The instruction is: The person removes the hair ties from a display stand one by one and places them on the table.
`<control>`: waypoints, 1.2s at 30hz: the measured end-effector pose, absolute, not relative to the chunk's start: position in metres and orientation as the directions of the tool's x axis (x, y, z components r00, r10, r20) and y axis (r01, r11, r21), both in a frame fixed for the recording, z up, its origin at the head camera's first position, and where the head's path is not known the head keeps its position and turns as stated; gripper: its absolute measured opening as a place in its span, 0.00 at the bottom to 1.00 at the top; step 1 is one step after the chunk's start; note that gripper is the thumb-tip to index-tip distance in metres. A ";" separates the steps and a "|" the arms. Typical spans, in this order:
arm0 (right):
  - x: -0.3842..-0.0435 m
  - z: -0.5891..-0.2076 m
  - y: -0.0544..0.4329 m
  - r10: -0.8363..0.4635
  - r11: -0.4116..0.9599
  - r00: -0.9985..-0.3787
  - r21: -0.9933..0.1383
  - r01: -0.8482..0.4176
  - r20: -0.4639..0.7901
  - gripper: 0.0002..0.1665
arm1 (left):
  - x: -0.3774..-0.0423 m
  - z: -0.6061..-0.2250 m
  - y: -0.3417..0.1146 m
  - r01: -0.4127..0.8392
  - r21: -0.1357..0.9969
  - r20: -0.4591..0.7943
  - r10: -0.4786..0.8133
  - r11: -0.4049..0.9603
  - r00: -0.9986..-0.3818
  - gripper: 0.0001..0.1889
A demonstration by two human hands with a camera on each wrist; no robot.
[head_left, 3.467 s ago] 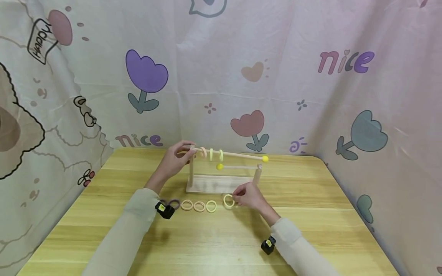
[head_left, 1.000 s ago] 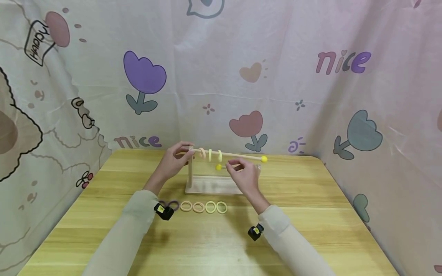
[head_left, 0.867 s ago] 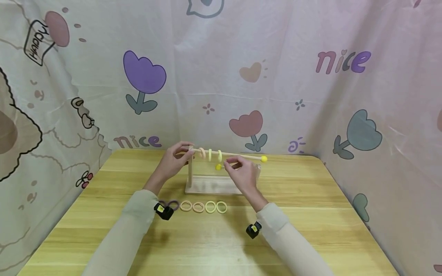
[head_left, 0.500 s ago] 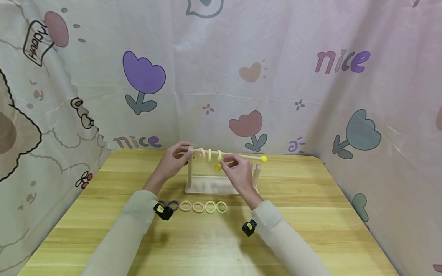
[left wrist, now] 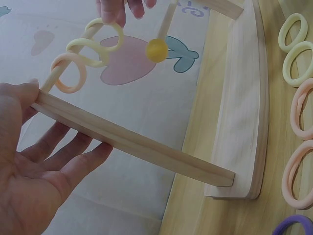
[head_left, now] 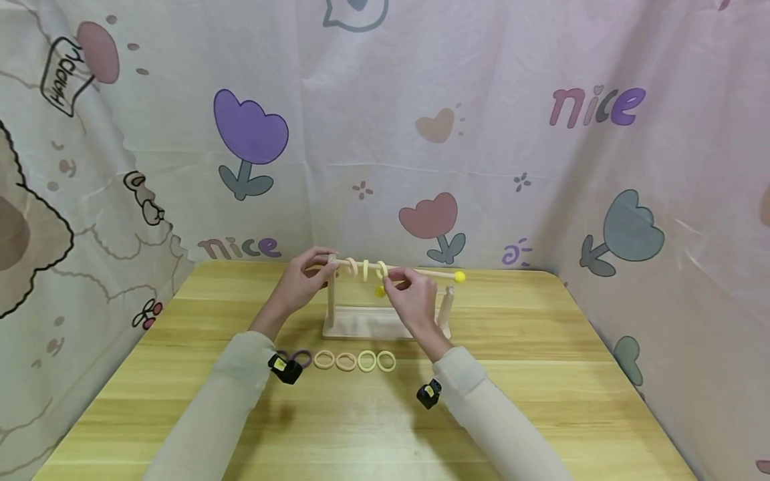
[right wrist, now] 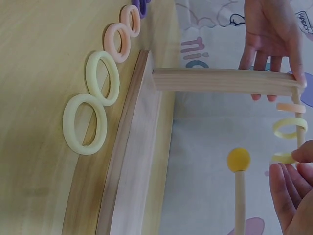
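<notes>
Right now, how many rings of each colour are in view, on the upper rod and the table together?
Yellow rings: 4 (2 on the upper rod, 2 on the table)
Peach rings: 3 (1 rod, 2 table)
Purple rings: 2 (table, one partly hidden)
Total: 9

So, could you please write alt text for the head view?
A person's right hand pinches a yellow ring on a wooden rod, their left hand gripping the left post; purple, peach and yellow rings lie in a row on the table.
</notes>
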State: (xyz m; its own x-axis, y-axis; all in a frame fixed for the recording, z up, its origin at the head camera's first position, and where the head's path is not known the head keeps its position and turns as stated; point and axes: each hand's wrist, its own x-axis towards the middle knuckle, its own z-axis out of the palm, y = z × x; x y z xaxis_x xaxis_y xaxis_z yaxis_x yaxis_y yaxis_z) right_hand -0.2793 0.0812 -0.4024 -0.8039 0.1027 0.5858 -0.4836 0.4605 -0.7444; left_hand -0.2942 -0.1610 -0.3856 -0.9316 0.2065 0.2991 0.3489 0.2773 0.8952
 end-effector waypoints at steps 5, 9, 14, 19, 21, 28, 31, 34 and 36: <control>-0.279 -0.403 0.084 0.102 0.476 -0.801 -0.736 -0.481 0.589 0.04 | -0.296 -0.386 -0.161 0.346 0.899 0.296 0.210 0.269 -0.932 0.22; -0.278 -0.403 0.089 0.108 0.488 -0.804 -0.736 -0.470 0.585 0.05 | -0.296 -0.387 -0.161 0.350 0.895 0.300 0.208 0.276 -0.931 0.21; -0.278 -0.403 0.097 0.123 0.508 -0.800 -0.730 -0.458 0.587 0.06 | -0.296 -0.388 -0.160 0.348 0.898 0.299 0.206 0.269 -0.932 0.21; -0.277 -0.401 0.104 0.125 0.487 -0.784 -0.726 -0.486 0.609 0.05 | -0.296 -0.388 -0.160 0.342 0.905 0.294 0.210 0.252 -0.932 0.21; -0.276 -0.401 0.108 0.128 0.481 -0.777 -0.724 -0.495 0.616 0.05 | -0.296 -0.388 -0.160 0.343 0.905 0.295 0.211 0.252 -0.932 0.21; -0.276 -0.398 0.122 0.167 0.464 -0.793 -0.757 -0.461 0.586 0.05 | -0.295 -0.386 -0.160 0.345 0.903 0.298 0.205 0.256 -0.932 0.21; -0.277 -0.397 0.128 0.191 0.457 -0.805 -0.777 -0.434 0.562 0.04 | -0.295 -0.386 -0.159 0.342 0.904 0.295 0.206 0.257 -0.933 0.21; -0.276 -0.397 0.134 0.210 0.441 -0.816 -0.797 -0.413 0.539 0.05 | -0.295 -0.386 -0.159 0.344 0.901 0.295 0.209 0.266 -0.933 0.21; -0.276 -0.397 0.137 0.218 0.434 -0.820 -0.805 -0.403 0.529 0.05 | -0.295 -0.386 -0.159 0.346 0.898 0.296 0.210 0.272 -0.932 0.22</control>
